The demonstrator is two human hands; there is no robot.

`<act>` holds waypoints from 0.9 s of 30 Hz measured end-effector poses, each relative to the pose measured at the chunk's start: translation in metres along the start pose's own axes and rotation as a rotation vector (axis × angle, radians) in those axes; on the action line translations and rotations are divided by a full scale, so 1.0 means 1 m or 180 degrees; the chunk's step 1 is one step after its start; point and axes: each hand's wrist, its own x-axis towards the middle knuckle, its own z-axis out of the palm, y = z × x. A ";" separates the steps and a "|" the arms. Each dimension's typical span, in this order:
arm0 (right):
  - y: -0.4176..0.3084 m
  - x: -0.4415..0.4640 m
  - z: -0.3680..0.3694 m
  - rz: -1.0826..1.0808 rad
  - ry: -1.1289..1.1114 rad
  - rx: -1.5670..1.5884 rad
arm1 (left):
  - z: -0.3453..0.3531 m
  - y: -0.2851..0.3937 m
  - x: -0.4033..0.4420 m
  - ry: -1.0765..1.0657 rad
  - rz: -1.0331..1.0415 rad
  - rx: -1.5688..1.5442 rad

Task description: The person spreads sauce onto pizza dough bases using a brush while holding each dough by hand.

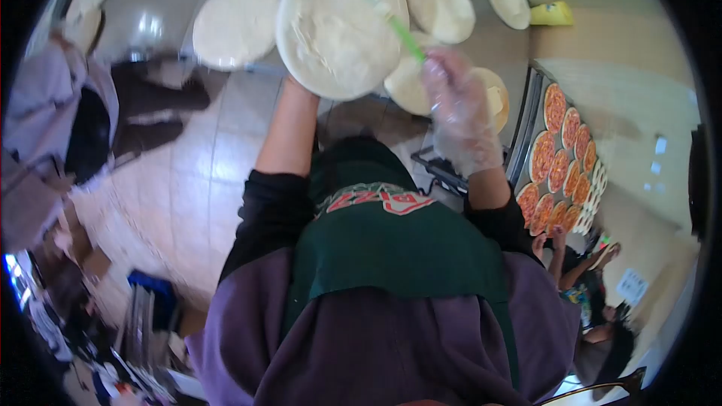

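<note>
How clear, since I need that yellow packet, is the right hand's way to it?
Likely yes, at a stretch: nothing visible blocks the right hand from the yellow packet, but it should probably put down the green-handled tool.

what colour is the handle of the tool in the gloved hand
Bright green: the handle in the gloved right hand shows this in the head view.

On my feed a yellow packet (553,13) lies ahead of the right hand (459,105) and to its right. Farther right I see a pale sheet (632,286). Well left of the hand, a person in a light purple top (56,98) stands by the tiled floor (188,150); behind, on that side, I make out a blue item (156,286), partly shadowed.
</note>
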 end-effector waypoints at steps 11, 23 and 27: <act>0.027 0.012 0.023 0.0679 -0.0231 0.1566 | -0.213 0.128 -0.162 0.1037 0.0553 -0.0439; 0.034 0.007 0.009 0.0735 -0.0469 0.1617 | -0.223 0.133 -0.184 0.1086 0.0842 -0.0499; 0.023 0.004 0.009 0.0826 -0.0390 0.1553 | -0.180 0.113 -0.149 0.0999 0.0991 -0.0421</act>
